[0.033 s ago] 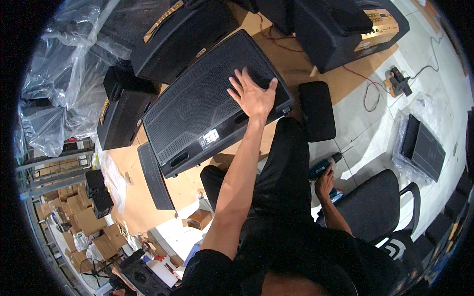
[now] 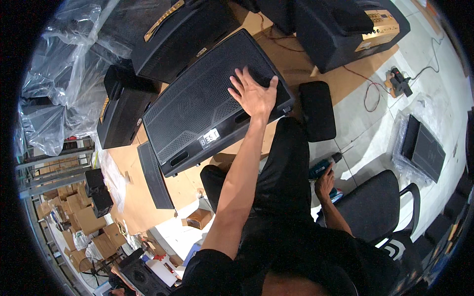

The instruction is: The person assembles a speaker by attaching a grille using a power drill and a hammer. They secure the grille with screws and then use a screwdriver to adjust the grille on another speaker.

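Observation:
A large black loudspeaker [image 2: 197, 93] with a perforated metal grille and a small white label lies in front of me. On the right part of its grille rests my left hand [image 2: 255, 100], palm down with the fingers spread. Low beside my right leg, my right hand [image 2: 324, 185] is wrapped round a teal and black cordless drill [image 2: 318, 170]. The drill's long thin bit points up and to the right, apart from the loudspeaker. Part of the drill's grip is hidden by the fingers.
Black speaker cabinets [image 2: 182, 39] stand beyond, one with a gold control panel [image 2: 379, 29]. A narrow black grille panel [image 2: 155, 175] lies left. A black padded stool [image 2: 317, 111], an office chair [image 2: 365, 202], a bubble-wrapped black panel [image 2: 428, 150] and a cable with a power socket [image 2: 399, 81] are right.

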The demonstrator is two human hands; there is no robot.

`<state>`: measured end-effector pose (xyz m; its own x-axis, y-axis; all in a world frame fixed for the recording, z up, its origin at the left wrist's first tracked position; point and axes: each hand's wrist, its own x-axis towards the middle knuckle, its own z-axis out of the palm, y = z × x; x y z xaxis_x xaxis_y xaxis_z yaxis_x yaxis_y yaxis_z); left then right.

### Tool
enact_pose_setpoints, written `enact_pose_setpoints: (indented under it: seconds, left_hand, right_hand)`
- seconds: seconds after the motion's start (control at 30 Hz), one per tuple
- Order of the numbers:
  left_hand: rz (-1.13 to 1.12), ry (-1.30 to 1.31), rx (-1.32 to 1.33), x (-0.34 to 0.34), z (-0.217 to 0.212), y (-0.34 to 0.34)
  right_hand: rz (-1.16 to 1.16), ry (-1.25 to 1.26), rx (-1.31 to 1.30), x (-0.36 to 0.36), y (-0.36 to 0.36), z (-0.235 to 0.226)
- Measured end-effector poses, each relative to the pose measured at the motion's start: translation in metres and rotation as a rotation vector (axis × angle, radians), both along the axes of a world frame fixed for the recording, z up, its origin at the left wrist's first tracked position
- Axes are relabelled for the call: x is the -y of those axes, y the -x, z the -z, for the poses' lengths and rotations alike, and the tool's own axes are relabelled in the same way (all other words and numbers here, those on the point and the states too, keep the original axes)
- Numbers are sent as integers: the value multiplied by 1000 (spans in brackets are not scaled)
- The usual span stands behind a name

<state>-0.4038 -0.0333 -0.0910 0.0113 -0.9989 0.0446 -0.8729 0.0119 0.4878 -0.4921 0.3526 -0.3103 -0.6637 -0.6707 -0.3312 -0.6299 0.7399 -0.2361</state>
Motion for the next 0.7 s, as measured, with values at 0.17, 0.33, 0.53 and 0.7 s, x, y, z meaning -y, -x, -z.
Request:
enact_pose_setpoints:
  seconds: [0.17,0.33,0.53,0.7]
  left_hand:
    - [20,-10,11,-2,3,0]
    - [109,-61,17,-4,-2,-8]
    - [15,-6,21,-3,0,2]
    - [-8,17,40,-1,5,4]
  right_hand:
    - [19,7,65,-2,2,3]
    - [41,17,78,-3,3,5]
    - [47,68,49,-1,-3,0]
    - [13,86,29,-7,0,12]
